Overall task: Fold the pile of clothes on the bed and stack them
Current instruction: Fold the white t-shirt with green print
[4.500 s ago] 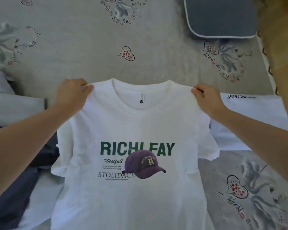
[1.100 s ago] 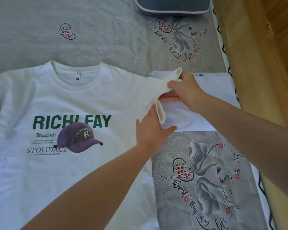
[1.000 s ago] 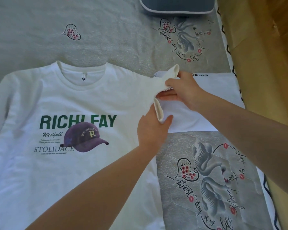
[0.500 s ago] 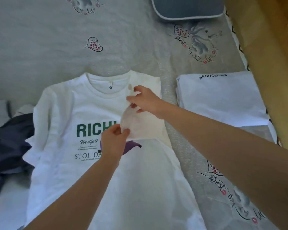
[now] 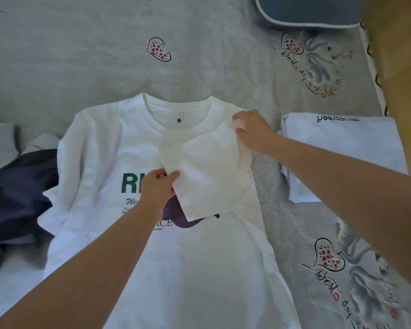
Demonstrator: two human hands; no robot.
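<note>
Left hand [image 5: 156, 187] pinching sleeve [image 5: 207, 176] edge, fingers curled, forearm bare, reaching up from lower left. Right hand [image 5: 253, 131] pinching sleeve's shoulder end, arm extended from right.

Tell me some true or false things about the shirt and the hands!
1. The white shirt lies flat on the bed. True.
2. The sleeve is folded over the shirt's front. True.
3. The left hand is empty. False: it pinches the sleeve's edge.
4. The right hand holds the sleeve near the shoulder. True.
5. The folded white shirt sits left of the hands. False: it lies to the right.
6. The dark clothes are neatly folded. False: they are crumpled.
</note>
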